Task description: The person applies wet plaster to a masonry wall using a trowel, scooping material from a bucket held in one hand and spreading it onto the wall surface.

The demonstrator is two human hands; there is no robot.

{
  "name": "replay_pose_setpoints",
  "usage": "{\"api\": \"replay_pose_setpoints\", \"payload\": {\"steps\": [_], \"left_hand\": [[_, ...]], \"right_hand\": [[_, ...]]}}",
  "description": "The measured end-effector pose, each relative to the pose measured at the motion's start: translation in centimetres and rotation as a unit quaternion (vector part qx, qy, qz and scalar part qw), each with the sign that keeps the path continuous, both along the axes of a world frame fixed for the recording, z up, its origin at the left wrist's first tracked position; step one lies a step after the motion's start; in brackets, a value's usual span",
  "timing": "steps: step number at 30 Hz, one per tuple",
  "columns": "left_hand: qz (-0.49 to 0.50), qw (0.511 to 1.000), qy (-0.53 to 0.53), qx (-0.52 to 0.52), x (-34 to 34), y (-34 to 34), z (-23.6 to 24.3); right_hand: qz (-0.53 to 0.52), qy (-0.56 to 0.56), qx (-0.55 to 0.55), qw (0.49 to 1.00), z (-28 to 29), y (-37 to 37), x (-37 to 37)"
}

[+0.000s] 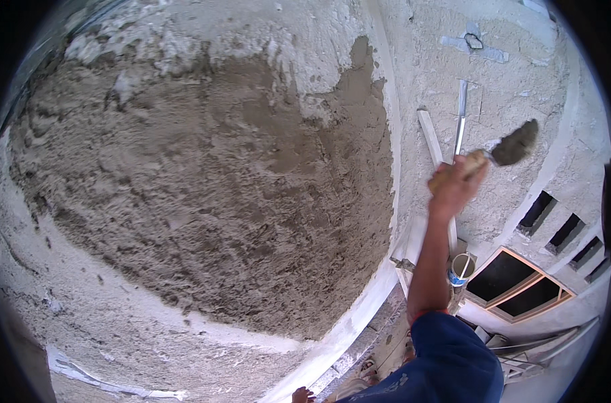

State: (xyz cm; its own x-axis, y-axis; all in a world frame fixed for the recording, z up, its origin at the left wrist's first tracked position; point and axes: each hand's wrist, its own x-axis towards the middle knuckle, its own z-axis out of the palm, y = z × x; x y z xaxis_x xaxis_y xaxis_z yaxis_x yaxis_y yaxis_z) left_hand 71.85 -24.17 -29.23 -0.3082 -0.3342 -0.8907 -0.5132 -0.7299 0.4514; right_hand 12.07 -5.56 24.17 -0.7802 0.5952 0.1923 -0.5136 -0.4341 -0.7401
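Note:
My right hand (455, 189) is wrapped round the handle of a trowel (516, 143), my arm stretched out to the right. Grey mortar coats the trowel's blade, which points up and right, away from the wet plaster. To the left spreads a large patch of rough, wet plaster (205, 174) on the wall, with smoother, darker areas near its top right. Only part of my left hand (303, 395) shows at the bottom edge, below the patch. Its fingers look loosely apart, and I see nothing in it.
Pale plaster strips (359, 302) border the wet patch. A wooden board (430, 134) and a metal straightedge (461, 114) lean against the right wall. Below stand a bucket (461, 267) and a wood-framed window (517, 285). Narrow openings (537, 212) cut into the wall at right.

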Motion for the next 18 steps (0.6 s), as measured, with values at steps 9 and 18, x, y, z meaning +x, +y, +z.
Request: {"api": "replay_pose_setpoints", "payload": {"steps": [9, 18], "left_hand": [[-0.068, 0.996, -0.039, -0.048, 0.4, 3.6, 3.4], [-0.031, 0.994, -0.047, -0.097, -2.7, 1.1, 7.8]], "right_hand": [[0.219, 0.146, 0.267, 0.927, 6.5, -19.7, 13.0], [0.521, 0.029, -0.004, 0.853, 0.7, -11.2, 9.3]]}}
